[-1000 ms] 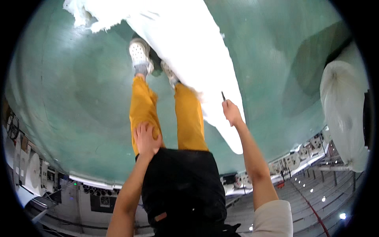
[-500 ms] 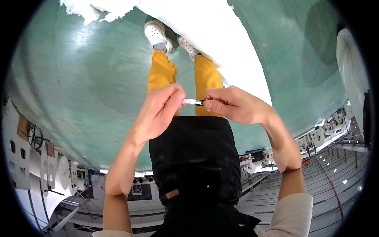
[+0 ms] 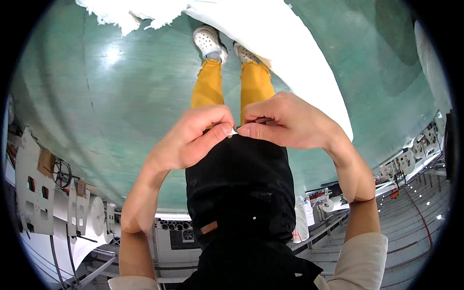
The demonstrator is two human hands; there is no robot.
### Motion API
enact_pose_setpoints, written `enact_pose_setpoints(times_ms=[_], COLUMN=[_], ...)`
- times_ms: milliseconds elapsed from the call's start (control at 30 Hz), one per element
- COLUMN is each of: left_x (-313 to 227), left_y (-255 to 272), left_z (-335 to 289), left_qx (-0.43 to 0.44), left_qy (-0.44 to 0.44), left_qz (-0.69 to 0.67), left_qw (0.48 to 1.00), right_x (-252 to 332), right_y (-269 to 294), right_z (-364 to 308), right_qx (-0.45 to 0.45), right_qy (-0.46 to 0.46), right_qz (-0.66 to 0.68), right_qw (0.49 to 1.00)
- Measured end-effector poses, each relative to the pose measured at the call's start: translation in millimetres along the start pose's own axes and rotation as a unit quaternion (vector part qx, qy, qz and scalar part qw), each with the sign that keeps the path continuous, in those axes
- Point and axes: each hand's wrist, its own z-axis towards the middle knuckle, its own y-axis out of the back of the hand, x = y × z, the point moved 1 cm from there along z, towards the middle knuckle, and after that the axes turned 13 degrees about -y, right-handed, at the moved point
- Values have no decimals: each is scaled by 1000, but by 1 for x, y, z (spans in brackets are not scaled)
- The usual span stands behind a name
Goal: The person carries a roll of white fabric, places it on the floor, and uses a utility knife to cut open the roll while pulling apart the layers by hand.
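Note:
My left hand [image 3: 191,137] and my right hand [image 3: 295,121] meet in front of my black apron [image 3: 237,169]. Both are closed, thumbs against bent fingers, with the fingertips almost touching. Between them shows the pale tip of a small, slim white-and-black strip [image 3: 233,132]. Fingers cover most of it, so its kind is unclear. Something dark also shows inside the curl of my right hand.
Below lies a green floor [image 3: 130,96]. A broad white sheet [image 3: 299,53] stretches past my shoes [image 3: 209,41], and torn, fluffy white material [image 3: 125,12] lies at the far left. White machines with rolls [image 3: 36,179] stand at the left edge.
My fingertips have come closer together, hiding most of the strip that showed between them before. The view has shifted, so my legs and the sheet appear farther right.

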Motion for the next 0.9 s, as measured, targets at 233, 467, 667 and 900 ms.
enact_pose_setpoints(times_ms=[233,467,667,900], left_x=[8,144,276,353], left_y=[-21,-54,-98,-105], left_z=[-17,-57,-136,-147], left_qx=[-1,-150,-75,-103], left_qy=[26,102,200,222], left_qz=[-72,62,378,343], left_qw=[997,982,901,907], right_x=[-14,-145,-351,-488], right_y=[-19,-52,-120,-145], right_z=[-9,50,218,425], right_qx=[-14,-95,-200,-158], right_qy=[48,-15,-117,-219], right_qz=[-5,-85,-108,-260], right_qw=[999,992,967,927])
